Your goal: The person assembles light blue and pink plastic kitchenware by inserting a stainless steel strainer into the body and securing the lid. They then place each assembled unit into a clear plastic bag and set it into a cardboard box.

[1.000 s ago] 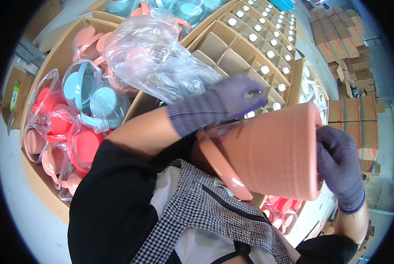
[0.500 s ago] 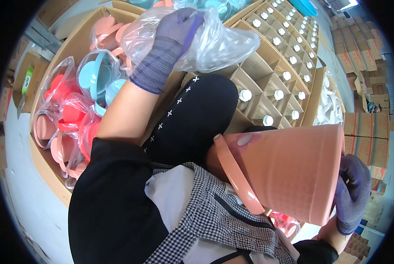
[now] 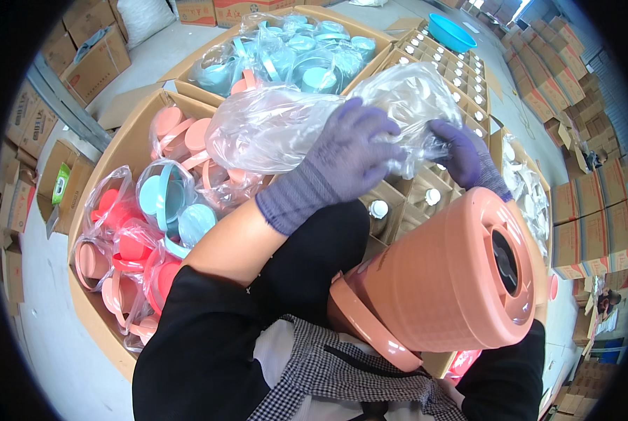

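Observation:
A clear plastic bag (image 3: 272, 130) stretches in front of me above the cartons. My left hand (image 3: 352, 151), in a purple-grey knit glove, has its fingers bent against the bag near its right part. My right hand (image 3: 464, 154), gloved alike, pinches the crumpled edge of that bag. A pink thermos jug (image 3: 426, 281) lies tilted across my lap, with no hand on it. Its round end with a dark recess points to the right, and its curved handle (image 3: 373, 326) hangs on the near side. The jug hides part of my right forearm.
At left, a carton (image 3: 89, 302) holds bagged pink, red and blue plastic jug parts. Another carton (image 3: 187, 88) of blue ones stands behind. A divided carton (image 3: 405, 210) with white-tipped glass liners is ahead. A blue basin (image 3: 452, 33) and stacked boxes (image 3: 594, 217) lie beyond.
My right hand has left the jug's end and come up to the bag. The left hand has moved right and nearer with the bag. A cap-like end with a recess now shows on the jug.

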A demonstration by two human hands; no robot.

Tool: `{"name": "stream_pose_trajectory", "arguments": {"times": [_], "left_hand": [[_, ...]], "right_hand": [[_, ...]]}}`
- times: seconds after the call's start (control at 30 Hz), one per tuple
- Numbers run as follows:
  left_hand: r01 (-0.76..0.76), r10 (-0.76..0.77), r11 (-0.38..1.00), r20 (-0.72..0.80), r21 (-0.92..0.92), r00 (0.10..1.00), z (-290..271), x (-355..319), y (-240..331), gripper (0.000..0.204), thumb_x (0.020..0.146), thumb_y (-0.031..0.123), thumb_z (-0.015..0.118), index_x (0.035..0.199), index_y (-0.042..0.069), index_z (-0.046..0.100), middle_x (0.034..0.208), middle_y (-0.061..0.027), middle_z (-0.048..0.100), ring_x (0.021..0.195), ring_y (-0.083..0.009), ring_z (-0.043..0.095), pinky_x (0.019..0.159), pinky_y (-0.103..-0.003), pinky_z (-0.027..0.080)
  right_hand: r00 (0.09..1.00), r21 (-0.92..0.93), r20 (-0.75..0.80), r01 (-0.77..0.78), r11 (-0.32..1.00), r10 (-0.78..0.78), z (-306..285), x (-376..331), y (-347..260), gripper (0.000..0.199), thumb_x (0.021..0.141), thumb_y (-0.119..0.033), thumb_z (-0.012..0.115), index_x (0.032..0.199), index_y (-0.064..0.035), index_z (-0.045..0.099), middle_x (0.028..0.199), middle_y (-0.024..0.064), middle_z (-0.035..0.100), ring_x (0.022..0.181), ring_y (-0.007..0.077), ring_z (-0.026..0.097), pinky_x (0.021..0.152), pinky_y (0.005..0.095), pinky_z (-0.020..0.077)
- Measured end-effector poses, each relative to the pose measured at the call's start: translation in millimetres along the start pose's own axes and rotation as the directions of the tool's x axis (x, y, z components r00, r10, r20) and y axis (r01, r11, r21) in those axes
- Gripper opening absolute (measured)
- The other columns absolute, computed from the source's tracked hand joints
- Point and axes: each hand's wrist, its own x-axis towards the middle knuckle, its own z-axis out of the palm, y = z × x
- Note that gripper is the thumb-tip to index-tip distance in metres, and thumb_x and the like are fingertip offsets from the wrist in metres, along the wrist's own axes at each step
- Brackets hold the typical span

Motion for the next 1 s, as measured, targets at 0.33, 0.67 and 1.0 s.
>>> {"name": "stream_pose_trajectory", "arguments": {"times": [0.33, 0.67, 1.0], "left_hand": [[0.757, -0.684, 0.578, 0.325, -0.305, 0.653, 60, 15, -21, 0.055, 0.080, 0.032, 0.087, 0.123, 0.003, 0.068, 0.106, -0.0139, 0.071, 0.101, -0.0297, 0.067, 0.094, -0.039, 0.052], [0.292, -0.141, 0.368, 0.257, -0.883, 0.956, -48, 5, 25, 0.023, 0.084, 0.007, 0.071, 0.107, 0.001, 0.074, 0.105, -0.0157, 0.073, 0.099, -0.0324, 0.069, 0.088, -0.041, 0.056], [0.206, 0.021, 0.945, 0.676, -0.254, 0.737, -41, -103, 66, 0.038, 0.085, 0.018, 0.071, 0.123, 0.012, 0.067, 0.132, -0.0119, 0.065, 0.136, -0.0357, 0.054, 0.119, -0.059, 0.037]], "right_hand": [[0.934, 0.227, -0.222, 0.327, 0.917, -0.279, 24, -50, 20, 0.021, 0.097, -0.017, 0.067, 0.110, 0.0000, 0.072, 0.110, 0.0138, 0.075, 0.101, 0.0267, 0.074, 0.091, 0.0417, 0.0590], [0.758, -0.320, 0.345, 0.650, 0.690, -0.554, -40, -229, -18, 0.015, 0.087, -0.016, 0.078, 0.094, -0.0027, 0.079, 0.095, 0.0144, 0.077, 0.094, 0.0312, 0.076, 0.092, 0.0437, 0.0577], [0.858, -0.837, 0.390, 0.481, 0.259, -0.334, 29, -278, 119, 0.026, 0.078, -0.009, 0.074, 0.105, -0.0082, 0.074, 0.113, 0.0116, 0.070, 0.112, 0.0349, 0.064, 0.098, 0.0457, 0.0501]]}}
